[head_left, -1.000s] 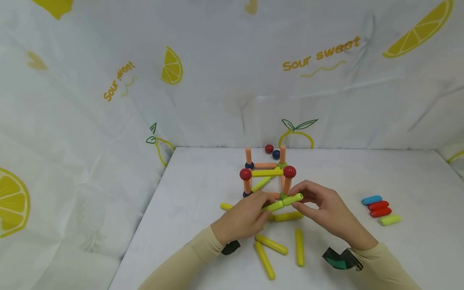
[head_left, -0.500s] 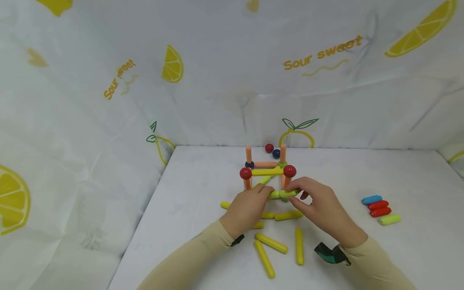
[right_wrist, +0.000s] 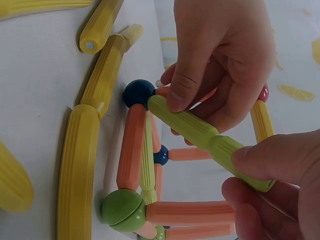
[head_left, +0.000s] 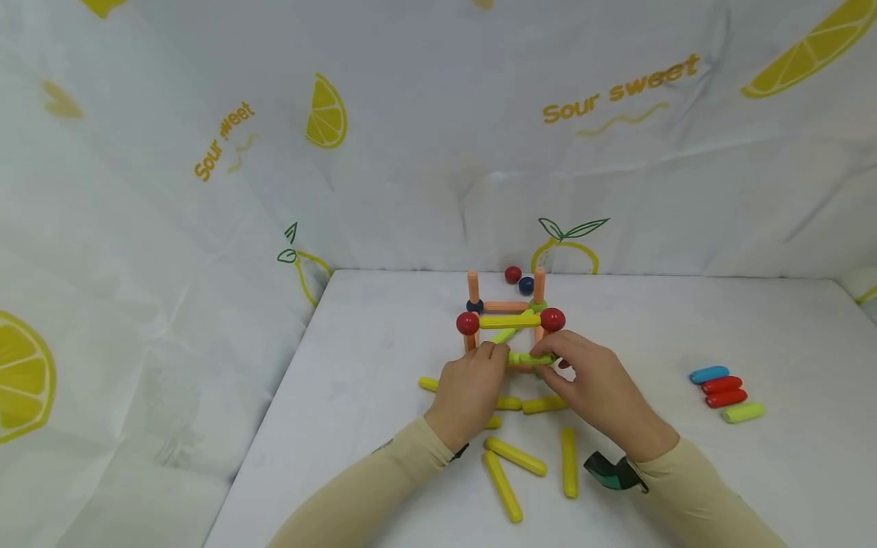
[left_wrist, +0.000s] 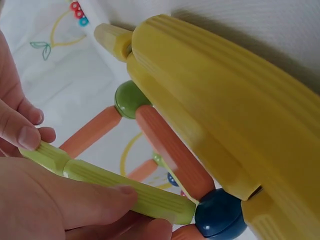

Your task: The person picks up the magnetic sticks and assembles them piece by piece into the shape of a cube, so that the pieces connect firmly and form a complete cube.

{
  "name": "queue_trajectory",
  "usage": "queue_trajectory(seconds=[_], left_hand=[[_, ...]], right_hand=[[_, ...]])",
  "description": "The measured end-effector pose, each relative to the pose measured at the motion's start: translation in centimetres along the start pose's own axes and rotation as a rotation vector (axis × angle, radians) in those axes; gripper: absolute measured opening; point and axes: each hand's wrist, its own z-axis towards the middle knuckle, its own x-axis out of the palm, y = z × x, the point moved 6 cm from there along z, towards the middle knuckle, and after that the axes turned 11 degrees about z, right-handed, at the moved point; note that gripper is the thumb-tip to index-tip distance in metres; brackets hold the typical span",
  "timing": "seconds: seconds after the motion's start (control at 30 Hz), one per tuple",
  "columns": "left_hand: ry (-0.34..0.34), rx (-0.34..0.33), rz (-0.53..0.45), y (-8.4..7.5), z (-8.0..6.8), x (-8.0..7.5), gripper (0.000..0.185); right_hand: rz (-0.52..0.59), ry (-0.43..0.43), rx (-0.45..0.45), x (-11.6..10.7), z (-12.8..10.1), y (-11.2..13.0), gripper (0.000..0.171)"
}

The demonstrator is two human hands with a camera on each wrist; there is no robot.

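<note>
My left hand (head_left: pixel 469 396) pinches a light green magnetic rod (right_wrist: pixel 192 125) between thumb and fingers. My right hand (head_left: pixel 599 392) pinches a second light green rod (right_wrist: pixel 226 154), set end to end with the first. The left rod's far end meets a dark blue ball (right_wrist: pixel 139 93) at the near lower corner of a frame. Orange rods (right_wrist: pixel 131 150) join this ball to a green ball (right_wrist: pixel 122 210) and rise as posts. Two red balls (head_left: pixel 468 323) with a yellow rod (head_left: pixel 510 322) between them top the near posts. Inside the frame, another light green rod (right_wrist: pixel 147 167) lies diagonally.
Several yellow rods (head_left: pixel 570 463) lie on the white table (head_left: pixel 329 457) in front of the frame. A loose red ball (head_left: pixel 512 275) and blue ball (head_left: pixel 526 285) sit behind it. To the right lie blue (head_left: pixel 709 374), red (head_left: pixel 725 398) and light green (head_left: pixel 743 412) short rods.
Both hands have moved away from the person with the joined light green rods, lowering them to the frame's near bottom edge. The pair has turned from slanted to nearly level.
</note>
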Motion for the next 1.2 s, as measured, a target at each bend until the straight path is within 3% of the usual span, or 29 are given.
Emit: queue_trajectory(seconds=[0.2,0.33,0.47,0.6,0.77,0.87,1.2], left_hand=[[0.003,-0.01,-0.048,0.1,0.0,-0.2,0.025],[-0.047,0.022,-0.109,-0.3,0.5,-1.0,0.031],[-0.083,0.039,-0.122,-0.6,1.1,-1.6,0.031],[-0.063,0.001,-0.096,-0.5,1.5,-1.7,0.033],[-0.027,-0.024,-0.104,-0.7,1.4,-1.4,0.032],[-0.027,-0.018,-0.108,-0.8,1.5,-1.2,0.031],[-0.055,-0.042,-0.091,-0.4,2.1,-1.2,0.028]], right_hand=[[-0.03,-0.012,-0.027,0.3,0.1,0.4,0.035],[-0.071,-0.024,-0.041,-0.3,0.1,1.0,0.036],[-0.099,-0.134,-0.081,-2.5,0.3,1.5,0.035],[-0.041,-0.228,-0.025,-4.7,1.2,0.8,0.037],[0.095,-0.075,0.145,-3.9,2.1,-1.1,0.052],[0.129,-0.009,0.176,-3.0,2.2,-1.6,0.051],[0.079,-0.051,0.124,-2.5,2.7,-1.5,0.04]])
